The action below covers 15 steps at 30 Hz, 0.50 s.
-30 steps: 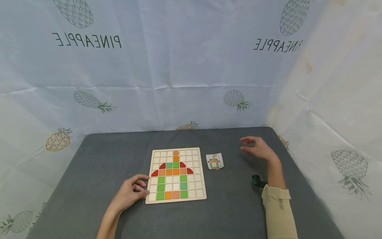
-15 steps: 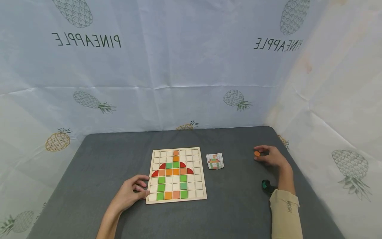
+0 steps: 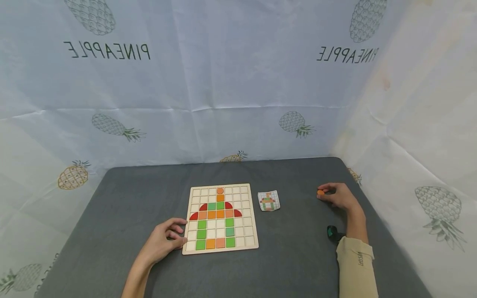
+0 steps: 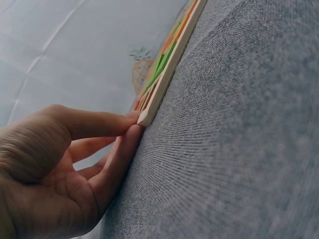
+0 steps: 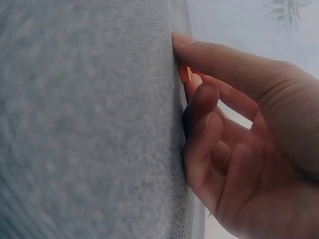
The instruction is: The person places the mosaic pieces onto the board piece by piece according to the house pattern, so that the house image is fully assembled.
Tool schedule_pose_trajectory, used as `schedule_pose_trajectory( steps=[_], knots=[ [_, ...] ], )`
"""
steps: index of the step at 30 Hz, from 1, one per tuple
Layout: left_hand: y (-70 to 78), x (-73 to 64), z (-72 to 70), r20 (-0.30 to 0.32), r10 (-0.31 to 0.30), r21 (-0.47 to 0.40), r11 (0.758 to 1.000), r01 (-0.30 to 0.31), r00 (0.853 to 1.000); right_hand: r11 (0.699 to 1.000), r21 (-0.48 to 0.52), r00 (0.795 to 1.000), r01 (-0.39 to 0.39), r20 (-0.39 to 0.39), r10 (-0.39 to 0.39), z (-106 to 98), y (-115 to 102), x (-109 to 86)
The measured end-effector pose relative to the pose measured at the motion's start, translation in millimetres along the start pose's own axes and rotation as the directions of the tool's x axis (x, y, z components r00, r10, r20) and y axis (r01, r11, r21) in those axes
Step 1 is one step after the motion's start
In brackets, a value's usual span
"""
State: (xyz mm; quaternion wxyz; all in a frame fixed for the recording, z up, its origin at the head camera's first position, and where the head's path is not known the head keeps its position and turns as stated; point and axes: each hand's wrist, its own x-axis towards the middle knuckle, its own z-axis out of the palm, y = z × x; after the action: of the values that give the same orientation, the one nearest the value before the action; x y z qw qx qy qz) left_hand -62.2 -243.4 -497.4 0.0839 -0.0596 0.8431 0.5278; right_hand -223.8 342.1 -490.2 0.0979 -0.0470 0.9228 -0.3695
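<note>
A wooden grid board [image 3: 247, 231] lies on the dark grey table, its colored tiles forming a figure of red, orange, pink and green pieces. My left hand [image 3: 161, 240] pinches the board's near left corner between thumb and fingers; in the left wrist view the thumb [image 4: 99, 123] meets that corner. Over on the right, an orange round piece [image 3: 320, 192] rests low at the fingertips of my right hand [image 3: 339, 196], between thumb and fingers. The right wrist view shows only a sliver of the orange piece [image 5: 185, 74], the rest hidden by fingers.
Just right of the board lies a small paper card [image 3: 268, 201] printed with a similar figure. A dark object with a green part [image 3: 333, 231] is at the right wrist. Pineapple-print cloth [image 3: 238, 82] hangs behind and beside the table [image 3: 290, 256].
My right hand has moved right and lower toward the table, and its fingers have closed around the orange round piece. The left hand and the board have stayed put.
</note>
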Motion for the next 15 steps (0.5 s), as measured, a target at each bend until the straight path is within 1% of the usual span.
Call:
schedule_pose_trajectory(
  steps=[7, 15],
  knots=[
    [1.1, 1.2, -0.1, -0.005, -0.012, 0.007, 1.000, 0.012, 1.000, 1.000, -0.014, 1.000, 0.021, 0.003, -0.021, -0.5, -1.3, 0.4],
    [1.8, 0.6, 0.3, -0.009, -0.014, 0.012, 1.000, 0.014, 1.000, 0.998, 0.008, 0.998, 0.062, -0.010, -0.062, 3.0, -5.1, 3.0]
  ],
)
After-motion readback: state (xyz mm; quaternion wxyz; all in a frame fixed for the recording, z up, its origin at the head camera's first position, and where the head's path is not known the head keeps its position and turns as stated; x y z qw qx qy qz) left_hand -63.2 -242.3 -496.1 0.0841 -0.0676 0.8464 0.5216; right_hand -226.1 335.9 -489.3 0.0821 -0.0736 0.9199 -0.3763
